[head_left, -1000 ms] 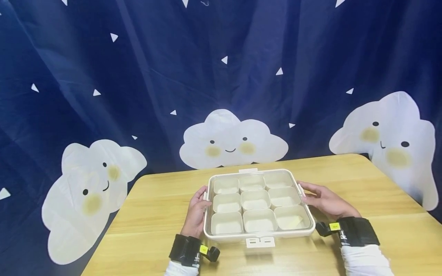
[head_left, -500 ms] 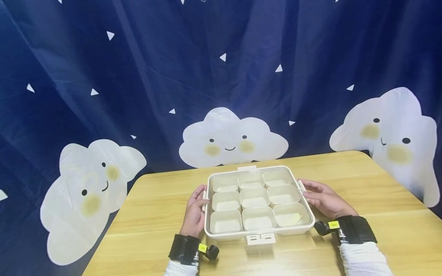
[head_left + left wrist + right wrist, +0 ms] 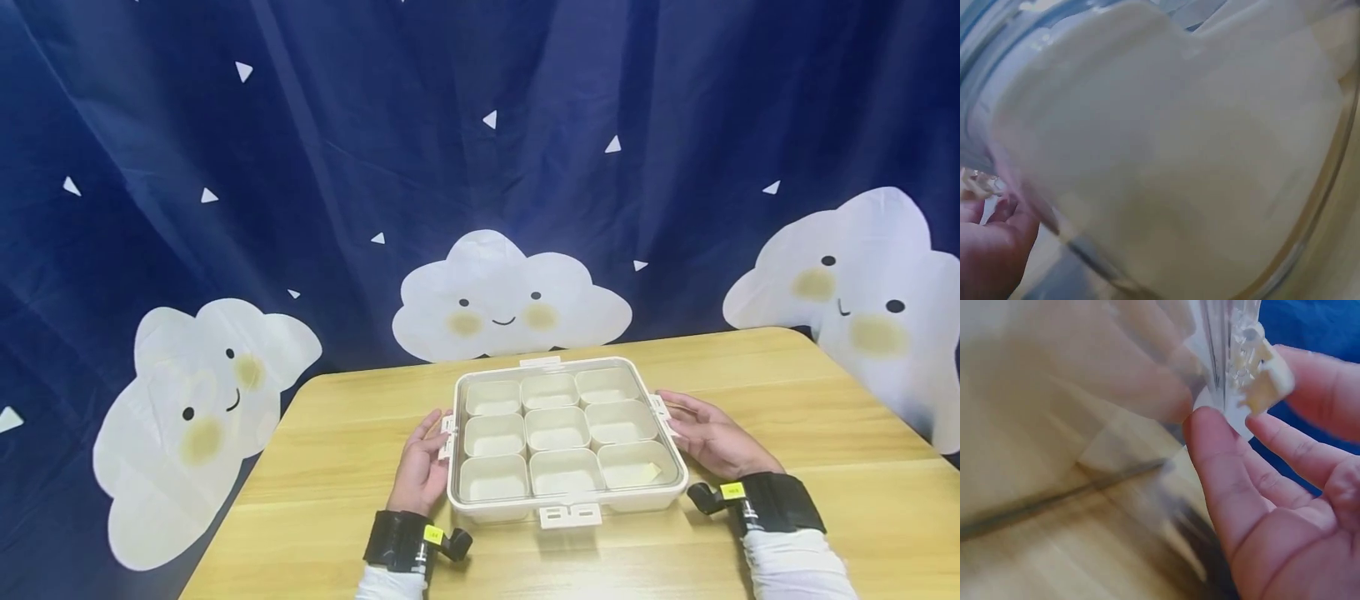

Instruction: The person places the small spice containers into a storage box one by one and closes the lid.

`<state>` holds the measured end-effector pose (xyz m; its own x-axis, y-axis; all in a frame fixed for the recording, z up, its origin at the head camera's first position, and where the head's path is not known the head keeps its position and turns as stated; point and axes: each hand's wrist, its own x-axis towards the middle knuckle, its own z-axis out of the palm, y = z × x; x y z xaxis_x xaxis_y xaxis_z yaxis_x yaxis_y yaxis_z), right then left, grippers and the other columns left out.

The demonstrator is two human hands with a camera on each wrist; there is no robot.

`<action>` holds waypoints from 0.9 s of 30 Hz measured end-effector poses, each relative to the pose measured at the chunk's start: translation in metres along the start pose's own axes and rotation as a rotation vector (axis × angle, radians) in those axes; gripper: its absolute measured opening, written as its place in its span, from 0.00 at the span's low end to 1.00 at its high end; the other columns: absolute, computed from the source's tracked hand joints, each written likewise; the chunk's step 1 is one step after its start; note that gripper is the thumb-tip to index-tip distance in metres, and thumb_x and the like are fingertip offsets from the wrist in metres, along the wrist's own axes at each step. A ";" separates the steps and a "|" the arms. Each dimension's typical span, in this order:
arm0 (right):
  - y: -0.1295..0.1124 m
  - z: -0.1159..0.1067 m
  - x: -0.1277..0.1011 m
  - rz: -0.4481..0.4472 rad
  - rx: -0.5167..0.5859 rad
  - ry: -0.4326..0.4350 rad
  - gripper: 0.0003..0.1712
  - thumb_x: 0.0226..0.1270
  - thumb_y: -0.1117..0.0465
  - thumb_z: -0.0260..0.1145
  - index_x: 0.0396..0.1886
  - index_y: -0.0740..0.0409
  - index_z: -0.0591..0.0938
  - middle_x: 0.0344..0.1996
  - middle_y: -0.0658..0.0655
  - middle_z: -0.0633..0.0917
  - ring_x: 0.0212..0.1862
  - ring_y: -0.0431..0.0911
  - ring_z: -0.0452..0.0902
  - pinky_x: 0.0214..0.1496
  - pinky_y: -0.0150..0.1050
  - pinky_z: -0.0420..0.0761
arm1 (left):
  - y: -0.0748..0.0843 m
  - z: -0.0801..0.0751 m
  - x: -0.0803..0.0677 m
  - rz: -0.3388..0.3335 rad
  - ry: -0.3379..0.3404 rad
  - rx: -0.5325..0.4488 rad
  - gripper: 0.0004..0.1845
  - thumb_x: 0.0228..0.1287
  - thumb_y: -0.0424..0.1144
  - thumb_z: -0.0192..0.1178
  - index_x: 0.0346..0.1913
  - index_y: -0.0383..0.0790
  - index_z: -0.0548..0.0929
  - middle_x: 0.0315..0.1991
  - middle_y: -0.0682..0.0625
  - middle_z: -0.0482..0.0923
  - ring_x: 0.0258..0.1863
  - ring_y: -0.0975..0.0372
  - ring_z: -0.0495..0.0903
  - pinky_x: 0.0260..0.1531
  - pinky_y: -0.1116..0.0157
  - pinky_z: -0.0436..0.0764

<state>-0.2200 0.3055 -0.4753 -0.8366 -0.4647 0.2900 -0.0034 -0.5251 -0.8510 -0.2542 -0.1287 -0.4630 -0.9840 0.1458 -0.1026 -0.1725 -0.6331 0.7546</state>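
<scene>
On a wooden table (image 3: 787, 392) before a cloud-printed curtain (image 3: 300, 167) sits a cream box (image 3: 566, 433) with nine compartments and clear lid. Left hand (image 3: 423, 462) and right hand (image 3: 708, 437) touch its side latches, fingers relaxed. No readable writing.

**What I'm wearing on my arms**

My left hand (image 3: 425, 463) and right hand (image 3: 712, 436) are bare, with no gloves or rings. Both forearms are covered by white sleeves (image 3: 793, 565), a little wrinkled. At each wrist I wear a broad black strap (image 3: 783, 502) carrying a small black cylindrical camera (image 3: 455, 543), and each strap shows a small yellow label (image 3: 732, 490) with dark print too small to read.
</scene>
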 end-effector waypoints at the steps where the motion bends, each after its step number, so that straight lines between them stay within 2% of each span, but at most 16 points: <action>1: 0.001 -0.001 0.000 0.003 -0.004 -0.010 0.29 0.72 0.80 0.41 0.64 0.54 0.72 0.58 0.56 0.79 0.58 0.47 0.77 0.58 0.38 0.74 | -0.001 -0.001 0.001 -0.003 -0.002 0.002 0.31 0.69 0.21 0.36 0.73 0.30 0.43 0.72 0.34 0.50 0.68 0.50 0.61 0.62 0.63 0.68; 5: 0.003 -0.004 0.000 0.022 -0.054 -0.009 0.28 0.72 0.79 0.43 0.64 0.54 0.73 0.59 0.54 0.79 0.59 0.45 0.75 0.59 0.37 0.74 | -0.003 -0.003 0.003 0.005 0.025 0.049 0.23 0.70 0.21 0.41 0.66 0.26 0.59 0.59 0.39 0.67 0.54 0.57 0.75 0.57 0.65 0.73; 7: 0.001 -0.002 -0.001 0.037 -0.103 0.021 0.26 0.72 0.78 0.46 0.64 0.58 0.73 0.58 0.54 0.79 0.59 0.44 0.75 0.58 0.36 0.74 | -0.003 -0.002 0.004 0.042 0.066 0.153 0.18 0.68 0.22 0.46 0.60 0.24 0.68 0.51 0.43 0.72 0.46 0.60 0.78 0.52 0.66 0.77; 8: -0.001 0.000 -0.001 0.050 -0.149 0.049 0.25 0.71 0.77 0.48 0.65 0.62 0.71 0.58 0.55 0.80 0.58 0.43 0.76 0.57 0.36 0.75 | -0.003 0.000 0.004 0.063 0.102 0.235 0.15 0.67 0.22 0.49 0.56 0.24 0.72 0.48 0.44 0.74 0.44 0.60 0.78 0.49 0.67 0.78; 10: -0.007 0.006 -0.001 0.089 -0.283 0.106 0.25 0.71 0.75 0.51 0.67 0.72 0.66 0.58 0.60 0.79 0.56 0.43 0.77 0.55 0.36 0.76 | 0.000 0.004 0.002 0.114 0.178 0.461 0.13 0.66 0.25 0.54 0.52 0.25 0.77 0.46 0.43 0.77 0.41 0.60 0.79 0.43 0.67 0.80; 13: -0.019 0.021 0.005 0.165 -0.624 0.201 0.28 0.72 0.69 0.55 0.66 0.82 0.60 0.56 0.69 0.78 0.51 0.45 0.80 0.50 0.38 0.80 | 0.007 0.012 -0.003 0.144 0.272 0.845 0.13 0.66 0.32 0.59 0.50 0.29 0.82 0.44 0.43 0.81 0.41 0.57 0.80 0.40 0.63 0.81; 15: -0.026 0.034 0.011 0.218 -0.881 0.243 0.29 0.74 0.63 0.55 0.64 0.83 0.63 0.55 0.74 0.77 0.49 0.51 0.81 0.49 0.43 0.81 | 0.012 0.018 -0.007 0.148 0.271 1.067 0.16 0.68 0.40 0.59 0.51 0.31 0.83 0.43 0.42 0.82 0.42 0.54 0.80 0.42 0.59 0.80; 17: -0.030 0.047 0.018 0.264 -1.093 0.276 0.29 0.75 0.57 0.55 0.62 0.79 0.68 0.53 0.73 0.79 0.50 0.56 0.80 0.50 0.48 0.80 | 0.015 0.023 -0.009 0.147 0.234 1.205 0.20 0.68 0.46 0.59 0.52 0.31 0.82 0.42 0.43 0.83 0.43 0.52 0.81 0.44 0.55 0.79; 19: -0.033 0.057 0.023 0.295 -1.217 0.281 0.30 0.75 0.53 0.55 0.61 0.76 0.71 0.51 0.72 0.80 0.51 0.61 0.78 0.50 0.54 0.78 | 0.018 0.027 -0.011 0.150 0.192 1.272 0.24 0.65 0.49 0.62 0.52 0.30 0.82 0.41 0.43 0.83 0.42 0.52 0.81 0.44 0.54 0.80; 21: -0.034 0.065 0.027 0.323 -1.283 0.279 0.31 0.73 0.50 0.57 0.61 0.74 0.73 0.49 0.70 0.82 0.52 0.63 0.78 0.51 0.57 0.77 | 0.019 0.029 -0.012 0.152 0.176 1.297 0.25 0.62 0.49 0.65 0.51 0.30 0.82 0.40 0.44 0.84 0.40 0.53 0.82 0.43 0.55 0.80; 24: -0.033 0.073 0.029 0.351 -1.303 0.268 0.34 0.72 0.48 0.58 0.62 0.73 0.72 0.50 0.71 0.81 0.51 0.63 0.78 0.50 0.59 0.76 | 0.020 0.031 -0.013 0.156 0.179 1.296 0.23 0.59 0.46 0.67 0.49 0.29 0.83 0.38 0.44 0.84 0.37 0.54 0.83 0.39 0.56 0.81; 27: -0.032 0.075 0.030 0.377 -1.296 0.266 0.35 0.73 0.47 0.57 0.64 0.74 0.69 0.52 0.72 0.80 0.53 0.63 0.77 0.52 0.60 0.75 | 0.020 0.032 -0.015 0.134 0.180 1.288 0.23 0.61 0.45 0.66 0.50 0.28 0.81 0.38 0.41 0.85 0.36 0.53 0.83 0.38 0.57 0.81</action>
<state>-0.2037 0.2544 -0.4066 -0.9791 -0.2029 -0.0141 -0.1358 0.7039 -0.6972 -0.2418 -0.1196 -0.4257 -0.9995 -0.0275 0.0121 -0.0053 0.5575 0.8301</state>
